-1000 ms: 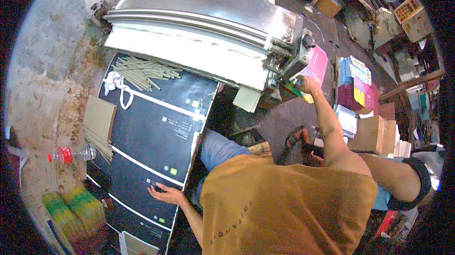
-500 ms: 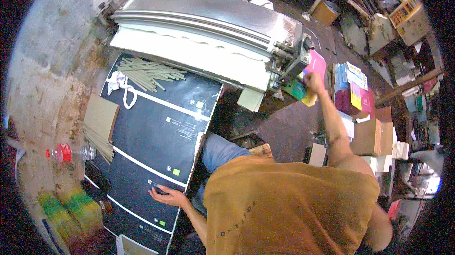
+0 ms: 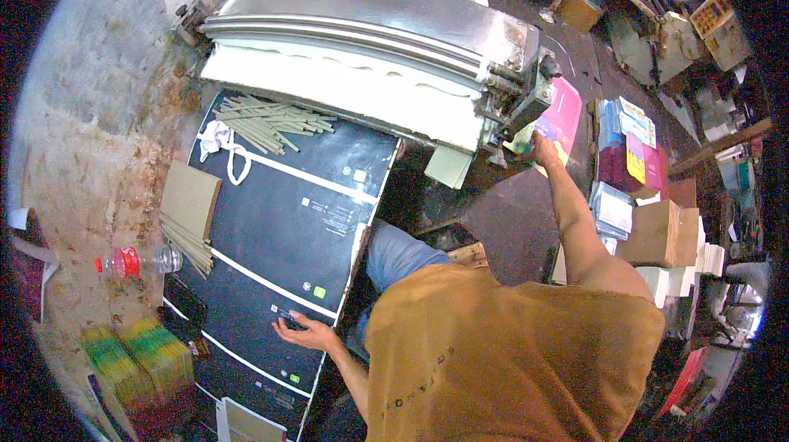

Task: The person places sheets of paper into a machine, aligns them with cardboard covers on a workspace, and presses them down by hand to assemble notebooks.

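My right hand [image 3: 545, 151] reaches out to the right of the roller machine [image 3: 362, 35], its fingers closed at the edge of a colourful printed sheet [image 3: 521, 143]. Beside it lies a pink sheet [image 3: 564, 105]; where one sheet ends and the other begins is hard to tell. On the black-covered table [image 3: 288, 220] rests my left hand [image 3: 306, 333], palm turned up and fingers apart. A small dark shape shows near its thumb, too small to name. White material [image 3: 337, 85] spans the machine's front.
Grey board strips [image 3: 267, 123] and a white cloth strap [image 3: 218, 140] lie at the table's far end. Grey boards [image 3: 189, 200] and a plastic bottle [image 3: 140, 261] are at left. Stacked booklets [image 3: 629, 146] and a cardboard box [image 3: 653, 232] stand at right.
The whole view has shifted slightly. My right hand has drawn the colourful sheet a little, and its green part shows less now. My left hand stays at the table.
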Demonstrator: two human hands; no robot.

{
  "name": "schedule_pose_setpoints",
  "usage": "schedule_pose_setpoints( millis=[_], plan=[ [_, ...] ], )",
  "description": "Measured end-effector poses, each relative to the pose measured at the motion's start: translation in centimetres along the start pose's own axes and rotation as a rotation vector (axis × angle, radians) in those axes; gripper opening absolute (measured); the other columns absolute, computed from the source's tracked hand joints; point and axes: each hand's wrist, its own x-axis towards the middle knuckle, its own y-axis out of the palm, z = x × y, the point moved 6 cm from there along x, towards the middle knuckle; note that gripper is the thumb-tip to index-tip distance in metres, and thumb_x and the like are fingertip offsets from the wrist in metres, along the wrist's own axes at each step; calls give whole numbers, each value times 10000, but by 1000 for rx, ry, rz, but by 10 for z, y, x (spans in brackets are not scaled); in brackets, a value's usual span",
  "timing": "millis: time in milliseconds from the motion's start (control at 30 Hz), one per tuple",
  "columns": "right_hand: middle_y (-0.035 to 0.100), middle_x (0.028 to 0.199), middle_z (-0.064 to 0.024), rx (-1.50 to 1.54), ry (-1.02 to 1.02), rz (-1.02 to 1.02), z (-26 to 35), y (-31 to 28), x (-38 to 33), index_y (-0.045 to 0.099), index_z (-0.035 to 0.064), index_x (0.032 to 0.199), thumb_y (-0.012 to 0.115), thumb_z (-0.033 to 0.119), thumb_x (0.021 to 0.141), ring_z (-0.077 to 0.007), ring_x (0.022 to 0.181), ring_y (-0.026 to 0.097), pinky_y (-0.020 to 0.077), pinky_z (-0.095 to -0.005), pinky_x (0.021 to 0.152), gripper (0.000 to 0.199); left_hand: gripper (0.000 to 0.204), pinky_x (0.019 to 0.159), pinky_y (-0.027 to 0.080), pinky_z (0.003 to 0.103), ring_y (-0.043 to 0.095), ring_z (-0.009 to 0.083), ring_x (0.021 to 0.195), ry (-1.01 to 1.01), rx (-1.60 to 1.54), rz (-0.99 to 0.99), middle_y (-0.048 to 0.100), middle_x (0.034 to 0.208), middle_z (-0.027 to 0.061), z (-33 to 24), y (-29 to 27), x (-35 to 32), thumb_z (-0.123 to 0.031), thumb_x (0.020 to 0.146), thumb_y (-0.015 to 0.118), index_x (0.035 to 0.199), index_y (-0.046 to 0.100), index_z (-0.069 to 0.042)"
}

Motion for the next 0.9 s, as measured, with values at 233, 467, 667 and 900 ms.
schedule_pose_setpoints(
  millis=[233,467,667,900],
  plan=[
    [716,934,-215,158,-217,-68,10,-46,-14,671,43,1028,829,391,741,-381,884,691,536,-481,797,479,461,1107,363,539,442,419,1338,-36,-6,16,448,1442,271,-2,7,-4,-332,1020,589,1237,550,72],
    [703,931,-257,-576,5,-723,-68,-321,51,606,64,1179,587,238,900,-454,835,705,582,-540,742,330,433,1103,368,537,444,412,1340,-74,-75,37,455,1436,274,-4,16,-10,-310,1016,598,1226,560,66],
    [695,924,-234,-389,-459,-772,173,-463,54,550,167,1313,545,199,950,-460,893,668,525,-546,774,364,411,1112,365,534,439,419,1348,-85,-13,69,460,1432,272,-13,13,0,-294,1014,600,1233,565,53],
    [700,896,-221,-418,-1077,-710,422,-367,133,541,187,1409,661,133,845,-412,829,682,539,-501,763,579,469,1110,357,527,448,417,1332,-75,16,52,449,1433,278,-1,12,-3,-319,1024,575,1243,535,93]
  ],
)
